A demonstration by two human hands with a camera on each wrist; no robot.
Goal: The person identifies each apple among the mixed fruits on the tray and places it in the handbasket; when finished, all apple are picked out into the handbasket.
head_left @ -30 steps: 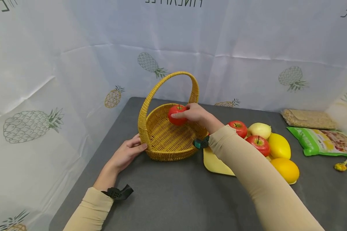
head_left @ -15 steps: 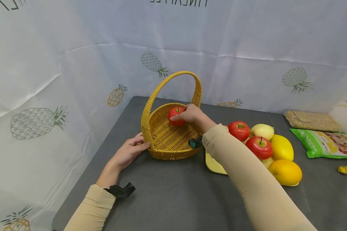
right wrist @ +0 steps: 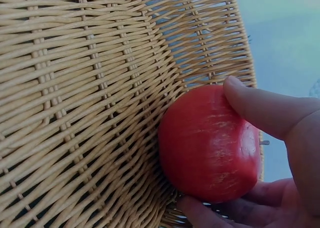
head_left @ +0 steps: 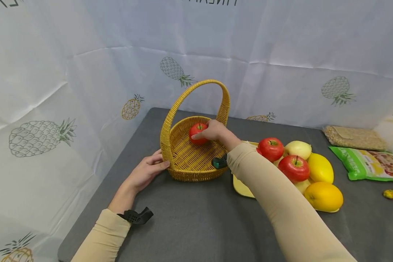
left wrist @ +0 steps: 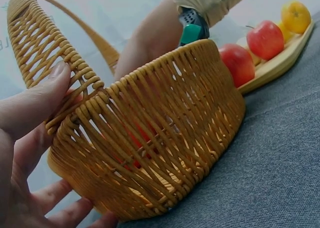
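Note:
A yellow wicker basket (head_left: 196, 160) with a tall arched handle stands on the grey table. Inside it, against the back wall, is a red apple (head_left: 198, 133). My right hand (head_left: 214, 131) holds this apple, its thumb on one side and fingers on the other, as the right wrist view shows; the apple (right wrist: 210, 143) touches the wicker there. My left hand (head_left: 148, 171) grips the basket's left side. In the left wrist view the thumb of the left hand (left wrist: 30, 138) lies over the handle's base, with fingers against the outer wall.
Right of the basket, a pale yellow tray (head_left: 243, 187) bears red apples (head_left: 294, 168), a pale green fruit (head_left: 298, 149), a yellow lemon-like fruit (head_left: 320, 168) and an orange (head_left: 324, 196). Farther right lie a green packet (head_left: 370, 163) and a bag of grains (head_left: 355, 138). A printed curtain (head_left: 265, 43) hangs behind.
My right hand has lowered the apple slightly into the basket, toward its back wall. The left hand keeps its place on the basket, while the head view has shifted a little.

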